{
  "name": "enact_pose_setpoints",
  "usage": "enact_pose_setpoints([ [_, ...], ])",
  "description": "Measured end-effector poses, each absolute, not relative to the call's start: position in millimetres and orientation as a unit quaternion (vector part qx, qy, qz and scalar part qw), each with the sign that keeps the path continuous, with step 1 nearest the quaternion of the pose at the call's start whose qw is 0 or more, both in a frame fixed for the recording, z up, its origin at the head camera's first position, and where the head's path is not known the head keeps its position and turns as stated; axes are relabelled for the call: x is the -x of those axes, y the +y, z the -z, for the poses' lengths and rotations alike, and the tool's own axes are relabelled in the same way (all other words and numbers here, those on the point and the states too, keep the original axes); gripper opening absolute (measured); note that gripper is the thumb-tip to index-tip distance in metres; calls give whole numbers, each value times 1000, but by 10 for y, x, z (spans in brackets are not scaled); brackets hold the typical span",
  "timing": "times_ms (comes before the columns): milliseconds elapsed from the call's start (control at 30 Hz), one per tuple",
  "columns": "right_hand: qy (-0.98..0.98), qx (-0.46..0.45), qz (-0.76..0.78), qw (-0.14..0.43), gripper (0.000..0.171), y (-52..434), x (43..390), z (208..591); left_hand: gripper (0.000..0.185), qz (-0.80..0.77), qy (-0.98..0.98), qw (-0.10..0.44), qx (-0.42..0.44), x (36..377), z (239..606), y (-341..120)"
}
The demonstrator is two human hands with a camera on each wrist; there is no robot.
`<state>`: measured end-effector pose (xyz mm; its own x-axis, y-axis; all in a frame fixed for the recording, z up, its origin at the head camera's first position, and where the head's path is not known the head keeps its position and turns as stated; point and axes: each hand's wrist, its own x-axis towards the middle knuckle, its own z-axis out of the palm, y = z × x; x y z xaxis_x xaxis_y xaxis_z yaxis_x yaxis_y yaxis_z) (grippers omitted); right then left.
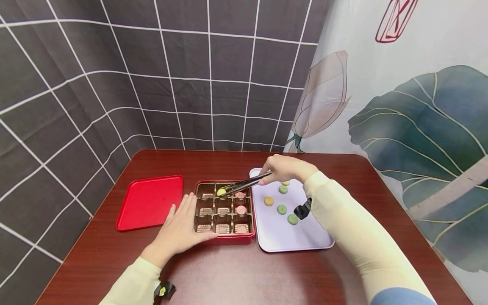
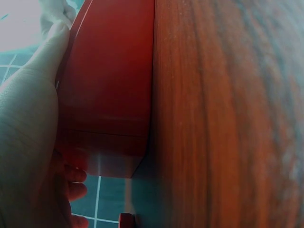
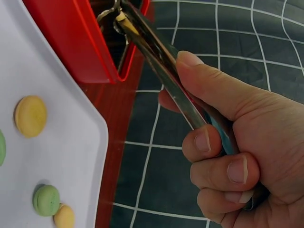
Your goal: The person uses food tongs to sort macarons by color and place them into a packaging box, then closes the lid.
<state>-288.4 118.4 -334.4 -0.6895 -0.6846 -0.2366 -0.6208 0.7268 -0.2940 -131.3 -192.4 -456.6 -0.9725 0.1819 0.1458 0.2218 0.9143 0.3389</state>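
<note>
My right hand (image 1: 284, 168) grips metal tongs (image 3: 166, 83), thumb on one arm and fingers curled round the other. The tongs reach left over a red box (image 1: 236, 240) with a gold-brown insert of several compartments. At their tips, in the back middle compartment, is a yellow-green macaron (image 1: 221, 192); I cannot tell whether the tips still pinch it. Pink macarons (image 1: 241, 210) occupy the right column. My left hand (image 1: 181, 224) rests against the box's left side with straight fingers, its thumb stretched along the front edge.
Right beside the box, a white tray (image 1: 278, 241) carries green macarons (image 1: 281, 209) and yellow macarons (image 1: 268, 201). A red lid (image 1: 152, 203) lies to the left on the brown wooden table (image 1: 213, 275). Behind the table hangs a dark gridded cloth (image 1: 183, 97).
</note>
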Motion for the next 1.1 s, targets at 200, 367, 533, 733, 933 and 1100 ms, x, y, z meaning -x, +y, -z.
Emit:
enact_pose_setpoints([
  [200, 913, 361, 81, 174, 29, 1126, 2877, 3311, 123, 180, -976, 56, 106, 1305, 4564, -1923],
  [367, 916, 352, 81, 173, 30, 1111, 2874, 3304, 124, 184, -976, 53, 104, 1299, 4565, -1923],
  [533, 918, 343, 97, 172, 31, 1163, 2870, 3307, 124, 180, -976, 58, 106, 1302, 4566, -1926],
  [733, 917, 345, 125, 157, 28, 1320, 2843, 3301, 124, 176, -977, 57, 105, 1305, 4559, -1925],
  [933, 917, 334, 167, 142, 26, 1607, 2764, 3295, 124, 178, -977, 55, 104, 1313, 4567, -1923],
  [1100, 927, 305, 184, 115, 42, 1948, 2728, 3359, 124, 179, -977, 53, 101, 1310, 4565, -1923],
])
